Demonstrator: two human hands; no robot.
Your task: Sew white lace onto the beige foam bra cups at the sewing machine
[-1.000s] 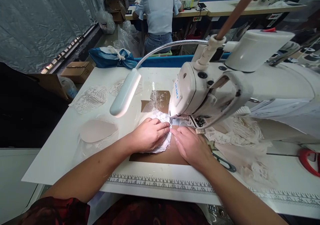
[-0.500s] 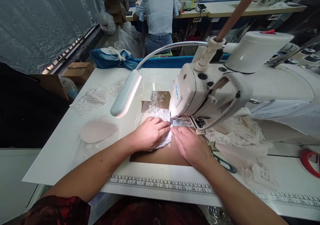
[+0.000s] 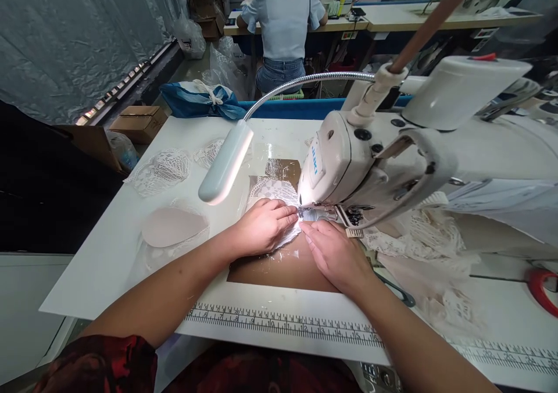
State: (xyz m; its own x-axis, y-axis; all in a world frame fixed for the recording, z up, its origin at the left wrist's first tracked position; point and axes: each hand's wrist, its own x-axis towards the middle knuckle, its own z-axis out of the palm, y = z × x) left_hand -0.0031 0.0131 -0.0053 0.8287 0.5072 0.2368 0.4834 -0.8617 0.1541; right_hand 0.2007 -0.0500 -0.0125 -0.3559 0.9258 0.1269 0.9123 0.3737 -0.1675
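A white lace piece (image 3: 270,190) lies under the needle end of a white sewing machine (image 3: 331,154). My left hand (image 3: 265,224) rests on this lace, its fingers close together and pressing it down beside the presser foot (image 3: 300,211). From the other side, my right hand (image 3: 333,247) has its fingertips closed at the lace's near edge, just in front of the foot. Part of the lace is covered by my left hand. Beneath both hands is a brown sheet (image 3: 279,274) on the white table.
A lamp (image 3: 226,163) on a bent arm hangs left of the machine. Lace pieces (image 3: 159,169) and a beige oval pad (image 3: 174,227) lie left. More lace (image 3: 422,233), dark-handled scissors (image 3: 394,291) and red tape (image 3: 543,291) lie right. A person (image 3: 285,21) sits ahead.
The lace has turned and shifted away under my left hand, so more shows beyond my fingers and less on the near side. Both hands stay by the needle. The view has shifted slightly.
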